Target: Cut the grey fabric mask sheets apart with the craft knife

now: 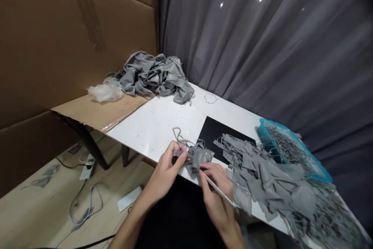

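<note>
At the table's near edge, my left hand (170,161) pinches a small grey fabric pouch (202,156) with thin grey cords. One cord loop (177,132) sticks up beyond my fingers and rests over the white tabletop. My right hand (217,183) is closed around a thin pale stick (220,191), which slants down to the right across the hand. Its upper end meets the lower edge of the pouch. Whether the tip is inside the fabric is hidden by my fingers.
Flat grey pouches (264,175) and loose cords pile up on the right, partly over a black mat (208,130). A blue basket (316,169) holds grey cords. Grey fabric (154,72) and clear plastic (106,89) lie at the back left, beside cardboard (125,12).
</note>
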Motion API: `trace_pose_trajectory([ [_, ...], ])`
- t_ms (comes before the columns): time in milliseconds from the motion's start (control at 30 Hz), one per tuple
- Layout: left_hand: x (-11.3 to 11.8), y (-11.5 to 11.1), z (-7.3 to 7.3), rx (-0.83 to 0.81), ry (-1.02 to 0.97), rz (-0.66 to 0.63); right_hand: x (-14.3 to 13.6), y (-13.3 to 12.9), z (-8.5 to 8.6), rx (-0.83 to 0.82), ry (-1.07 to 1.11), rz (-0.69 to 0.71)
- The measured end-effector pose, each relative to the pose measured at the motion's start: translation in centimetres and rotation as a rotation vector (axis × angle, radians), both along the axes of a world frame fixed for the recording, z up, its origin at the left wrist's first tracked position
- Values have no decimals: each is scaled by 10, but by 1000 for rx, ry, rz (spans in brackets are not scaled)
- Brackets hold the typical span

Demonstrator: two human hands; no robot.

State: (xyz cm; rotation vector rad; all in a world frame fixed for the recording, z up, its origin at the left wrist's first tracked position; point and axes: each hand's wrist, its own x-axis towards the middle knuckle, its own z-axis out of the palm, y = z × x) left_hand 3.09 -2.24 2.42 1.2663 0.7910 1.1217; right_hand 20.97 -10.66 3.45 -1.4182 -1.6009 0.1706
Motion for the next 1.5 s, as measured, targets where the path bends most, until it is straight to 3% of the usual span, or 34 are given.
trace_pose_trajectory([
  [267, 1, 1, -1, 81, 65, 52, 20, -10, 9, 31, 326, -36],
  [467, 2, 0, 4, 23, 33, 2, 77, -6, 14, 58, 425, -174],
  [600, 2, 0, 7, 36, 61, -47, 108, -3, 20, -45, 340, -250],
  [733, 4, -1, 9, 117, 225, -19, 111, -12, 29, -42, 215, -250],
  [800, 5, -2, 9, 147, 280, -18, 104, -21, 33, -62, 139, -175],
  [933, 5, -4, 8, 167, 310, -43, 89, -29, 39, -224, -69, 104],
  [1000, 5, -4, 7, 170, 294, -40, 86, -27, 37, -243, -170, 154],
  [1133, 5, -1, 4, 211, 353, 5, 92, -20, 29, -113, -289, 108],
  [1233, 5, 1, 5, 226, 294, -63, 102, -18, 26, -32, -357, 73],
  [1500, 8, 4, 4, 309, 278, -60, 115, -21, 13, -130, -355, 49],
])
